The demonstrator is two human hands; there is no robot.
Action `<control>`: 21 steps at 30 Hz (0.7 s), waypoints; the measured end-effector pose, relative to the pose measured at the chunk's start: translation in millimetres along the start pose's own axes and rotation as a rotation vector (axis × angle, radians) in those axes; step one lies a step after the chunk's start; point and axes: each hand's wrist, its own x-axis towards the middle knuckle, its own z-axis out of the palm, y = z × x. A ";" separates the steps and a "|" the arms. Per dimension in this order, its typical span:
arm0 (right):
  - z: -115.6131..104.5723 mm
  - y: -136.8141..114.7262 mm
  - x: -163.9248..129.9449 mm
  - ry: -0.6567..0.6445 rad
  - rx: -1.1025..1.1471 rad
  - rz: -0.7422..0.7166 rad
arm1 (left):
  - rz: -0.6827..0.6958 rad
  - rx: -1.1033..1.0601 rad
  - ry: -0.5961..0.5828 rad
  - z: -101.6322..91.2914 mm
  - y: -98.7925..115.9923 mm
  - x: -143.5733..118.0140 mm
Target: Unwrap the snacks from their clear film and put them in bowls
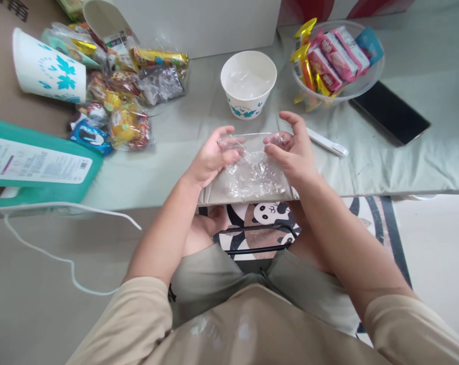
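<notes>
A crinkled clear plastic bag [254,175] is stretched between my hands at the front edge of the table, its mouth spread apart at the far side. My left hand [210,158] pinches the bag's left edge between thumb and fingers. On the opposite edge, my right hand [296,154] grips the plastic with the thumb and bent fingers, one finger raised. Just beyond the hands stands a white paper cup [248,104] with teal leaf prints, with something clear and crumpled inside. A slim white utility knife or similar tool [328,142] lies beside my right hand.
Pink and yellow wrapped snacks fill a clear round bowl [377,76] at the right, beside a black phone [391,111]. Wrapped snacks [126,121] pile up at the left, near a tipped paper cup [48,68] and a green carton [42,167]. A white cable [71,268] hangs down.
</notes>
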 end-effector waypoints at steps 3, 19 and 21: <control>-0.4 -8.4 -0.4 0.076 0.065 -0.025 | -0.132 0.018 0.080 9.7 6.8 -2.4; 10.5 -25.3 -12.7 -0.077 0.267 0.285 | -0.328 -0.136 0.113 17.0 22.0 -7.1; 7.3 -27.4 -13.3 -0.131 0.217 0.337 | -0.323 -0.108 0.099 14.2 21.9 -6.5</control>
